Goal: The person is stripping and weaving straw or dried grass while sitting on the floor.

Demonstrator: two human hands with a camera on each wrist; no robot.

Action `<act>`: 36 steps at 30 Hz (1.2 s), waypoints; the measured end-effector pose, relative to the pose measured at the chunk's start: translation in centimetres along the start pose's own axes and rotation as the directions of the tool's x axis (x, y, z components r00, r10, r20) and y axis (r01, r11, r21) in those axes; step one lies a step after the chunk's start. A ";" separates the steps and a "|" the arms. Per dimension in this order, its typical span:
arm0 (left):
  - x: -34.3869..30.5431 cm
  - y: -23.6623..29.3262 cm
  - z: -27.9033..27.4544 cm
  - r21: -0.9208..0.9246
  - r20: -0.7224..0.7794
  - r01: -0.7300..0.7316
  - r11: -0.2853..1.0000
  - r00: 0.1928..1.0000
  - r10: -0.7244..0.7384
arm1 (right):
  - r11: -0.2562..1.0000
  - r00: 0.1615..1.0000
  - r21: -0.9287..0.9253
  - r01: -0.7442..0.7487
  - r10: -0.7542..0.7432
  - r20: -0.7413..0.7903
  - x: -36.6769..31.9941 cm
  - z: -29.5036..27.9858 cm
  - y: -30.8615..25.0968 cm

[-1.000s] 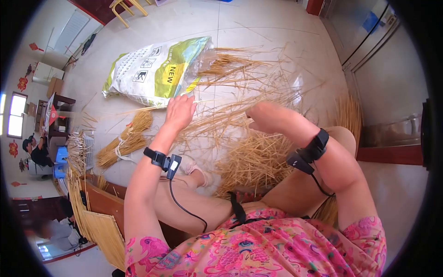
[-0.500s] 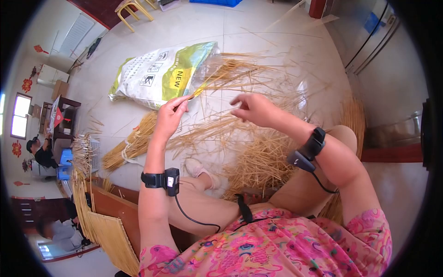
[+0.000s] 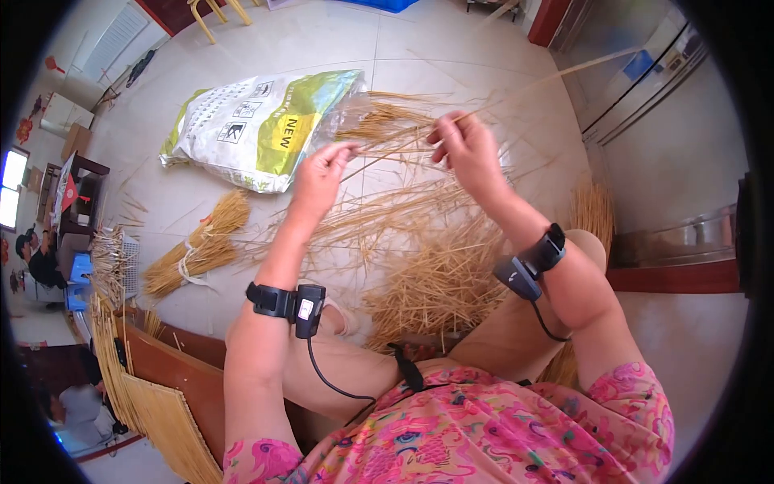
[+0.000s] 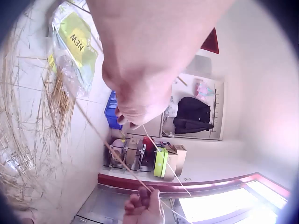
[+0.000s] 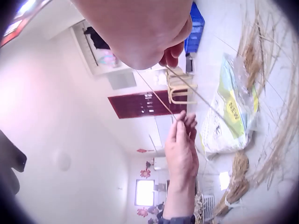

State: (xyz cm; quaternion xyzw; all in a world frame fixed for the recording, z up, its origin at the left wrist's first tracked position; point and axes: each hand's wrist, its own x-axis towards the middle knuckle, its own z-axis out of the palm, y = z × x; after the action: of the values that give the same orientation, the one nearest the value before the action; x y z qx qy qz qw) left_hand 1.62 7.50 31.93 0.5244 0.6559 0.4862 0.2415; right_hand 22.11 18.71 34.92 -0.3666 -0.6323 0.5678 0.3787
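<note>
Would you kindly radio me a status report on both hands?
Left hand pinches a thin tan straw stalk; right hand pinches a second stalk; nothing visibly in the way.

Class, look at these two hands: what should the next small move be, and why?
The left hand appears to pinch one thin stalk, the right hand a second stalk, and the hands are apart above loose straw. I'd probably ease the left hand toward the right, laying both stalks side by side to compare them.

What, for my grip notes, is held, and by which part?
Right hand: a straw, pinched partway along. Left hand: another straw; where along its length is unclear.
</note>
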 end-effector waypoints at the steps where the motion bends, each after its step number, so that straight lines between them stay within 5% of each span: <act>1: 0.3 -0.1 -0.5 0.110 -0.064 -0.030 0.993 0.997 0.037 | 0.992 0.989 -0.105 0.064 -0.077 -0.126 0.5 -1.1 -0.9; 4: 0.7 -0.8 -1.2 0.306 -0.100 -0.129 0.943 0.981 0.167 | 0.944 0.837 -0.226 0.240 -0.320 -0.444 3.1 -5.5 -1.5; 9: -0.9 -1.7 0.3 0.431 0.110 -0.285 0.856 0.958 0.263 | 0.924 0.557 0.001 0.383 -0.229 -0.799 5.7 -14.2 -2.7; 12: -3.1 -4.5 1.1 0.651 0.142 -0.213 0.729 0.977 0.158 | 0.886 0.450 0.041 0.462 -0.194 -0.872 5.6 -17.8 -3.8; 16: -5.1 -7.7 -0.2 0.889 0.129 0.013 0.458 0.952 -0.278 | 0.828 0.315 -0.043 0.559 -0.260 -0.913 5.3 -19.4 -5.2; 17: -5.2 -8.2 -0.6 0.933 0.088 0.066 0.354 0.912 -0.401 | 0.818 0.335 -0.035 0.575 -0.274 -0.902 5.2 -19.7 -5.7; 19: -5.0 -8.3 -1.5 0.924 0.118 0.066 0.376 0.887 -0.446 | 0.793 0.370 -0.016 0.608 -0.302 -0.878 4.9 -20.4 -6.3; 23: -5.0 -7.9 -1.4 0.819 0.171 0.064 0.570 0.922 -0.348 | 0.771 0.769 0.303 0.560 -0.347 -0.537 4.8 -18.5 -5.2; 25: -4.9 -6.3 -0.2 0.855 0.077 0.053 0.516 0.971 -0.227 | 0.837 0.860 0.333 0.435 -0.277 -0.428 4.1 -15.3 -5.3; 27: -2.9 -7.5 -0.3 0.751 -0.156 0.207 0.627 0.978 -0.136 | 0.875 0.899 0.304 0.378 -0.268 -0.347 3.6 -13.8 -5.4; 30: -0.7 -3.9 -3.0 0.547 -0.441 0.144 0.825 0.887 0.138 | 0.894 0.910 0.248 0.373 -0.299 -0.289 3.3 -13.0 -5.4; 33: -0.8 0.1 -4.8 0.588 -0.226 -0.038 0.808 0.952 0.208 | 0.911 0.917 0.215 0.353 -0.290 -0.275 3.4 -13.2 -5.0; 36: -2.6 -0.2 -3.0 0.382 0.119 -0.136 0.914 0.988 0.097 | 0.915 0.934 0.254 0.314 -0.250 -0.256 3.7 -13.9 -4.7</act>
State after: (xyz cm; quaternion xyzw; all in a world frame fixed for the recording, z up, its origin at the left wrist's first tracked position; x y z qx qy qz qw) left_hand -0.15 3.96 32.46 0.6232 0.6942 0.3338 0.1349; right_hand 32.76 27.73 40.74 -0.2713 -0.5430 0.5499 0.5737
